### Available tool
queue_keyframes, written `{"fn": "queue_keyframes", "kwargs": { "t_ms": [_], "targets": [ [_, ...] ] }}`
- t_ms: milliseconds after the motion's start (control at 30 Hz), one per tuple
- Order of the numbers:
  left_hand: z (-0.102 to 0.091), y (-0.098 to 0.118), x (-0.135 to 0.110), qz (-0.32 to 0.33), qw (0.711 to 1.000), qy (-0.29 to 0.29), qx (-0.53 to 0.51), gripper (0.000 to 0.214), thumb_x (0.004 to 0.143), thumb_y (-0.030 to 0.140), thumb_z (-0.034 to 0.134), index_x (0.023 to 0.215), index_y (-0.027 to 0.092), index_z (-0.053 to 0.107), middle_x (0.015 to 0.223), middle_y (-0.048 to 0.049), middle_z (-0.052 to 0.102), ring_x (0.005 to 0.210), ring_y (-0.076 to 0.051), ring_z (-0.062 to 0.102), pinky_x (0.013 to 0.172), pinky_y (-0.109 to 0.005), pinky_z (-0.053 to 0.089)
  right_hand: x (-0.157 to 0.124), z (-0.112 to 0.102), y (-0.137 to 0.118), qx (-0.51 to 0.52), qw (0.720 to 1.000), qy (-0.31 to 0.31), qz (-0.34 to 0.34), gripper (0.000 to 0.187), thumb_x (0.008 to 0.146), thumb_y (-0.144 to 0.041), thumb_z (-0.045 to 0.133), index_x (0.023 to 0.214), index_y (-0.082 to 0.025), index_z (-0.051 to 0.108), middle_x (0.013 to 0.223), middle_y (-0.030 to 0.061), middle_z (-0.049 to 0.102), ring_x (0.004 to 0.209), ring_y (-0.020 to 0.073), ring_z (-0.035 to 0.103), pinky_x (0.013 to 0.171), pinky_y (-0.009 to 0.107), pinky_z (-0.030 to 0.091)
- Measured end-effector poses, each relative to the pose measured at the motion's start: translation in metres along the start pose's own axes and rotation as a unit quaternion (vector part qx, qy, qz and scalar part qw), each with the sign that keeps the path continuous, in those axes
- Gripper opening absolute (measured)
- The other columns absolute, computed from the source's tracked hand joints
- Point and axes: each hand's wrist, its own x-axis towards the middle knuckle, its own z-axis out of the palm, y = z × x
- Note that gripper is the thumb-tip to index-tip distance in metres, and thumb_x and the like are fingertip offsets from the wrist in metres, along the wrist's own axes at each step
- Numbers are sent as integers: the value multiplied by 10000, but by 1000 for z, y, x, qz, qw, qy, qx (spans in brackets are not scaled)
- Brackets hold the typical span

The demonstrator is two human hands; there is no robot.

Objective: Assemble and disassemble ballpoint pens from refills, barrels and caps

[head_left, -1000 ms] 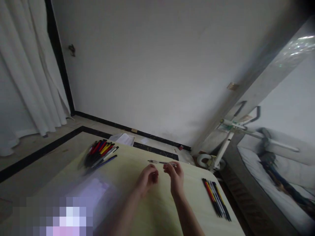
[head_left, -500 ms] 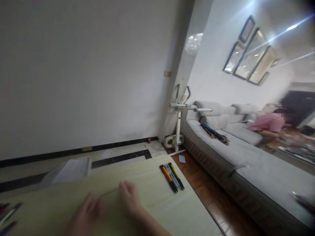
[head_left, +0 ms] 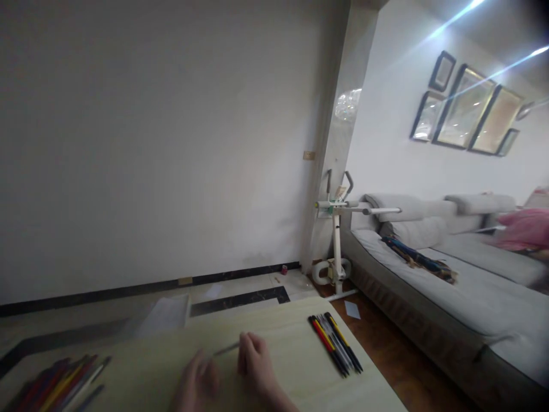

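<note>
At the bottom edge of the head view both of my hands rest low over a pale wooden table. My left hand and my right hand sit close together, fingers curled, with a thin pen held between them. The pen's tip points left and up. A neat row of several pens lies on the table to the right of my right hand. A loose pile of coloured pens lies at the table's left edge. My left hand is blurred.
A white sheet lies at the table's far edge. Beyond the table are a tiled floor, a white exercise machine by a pillar, and a long grey sofa on the right with something pink at its far end.
The view swung right from the left wall and curtain, then settled slightly back left. My hands stay together on the pen; the coloured pile is back in view at the left.
</note>
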Motion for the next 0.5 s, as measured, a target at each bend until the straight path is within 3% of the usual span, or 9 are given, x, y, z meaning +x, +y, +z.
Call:
{"fn": "queue_keyframes", "kwargs": {
  "t_ms": [200,267,400,500],
  "targets": [
    [18,1,12,-42,995,-51,-72,339,640,331,589,491,198,315,398,60,334,348,-86,351,375,-232,310,27,14,-2,4,1000,-25,15,536,721,-658,383,437,-209,318,326,-66,271,309,66,248,340,208,162],
    [20,-2,16,-38,991,-68,-105,347,626,345,597,494,197,313,408,60,344,362,-85,365,391,-231,303,30,14,2,3,999,-29,17,548,725,-665,369,429,-207,309,336,-66,255,321,65,236,355,214,171],
    [20,-14,28,-44,988,-107,-104,346,643,389,593,512,192,340,428,58,366,371,-83,374,424,-240,302,34,8,17,-20,999,38,-8,522,737,-632,395,453,-204,307,401,-56,270,398,84,276,417,233,232],
    [20,-23,35,-35,991,-104,-77,378,684,431,573,509,190,340,412,66,338,364,-79,362,431,-241,293,34,1,21,-42,999,18,-10,500,750,-608,395,471,-200,323,428,-51,282,426,94,289,440,240,253]
  ]
}}
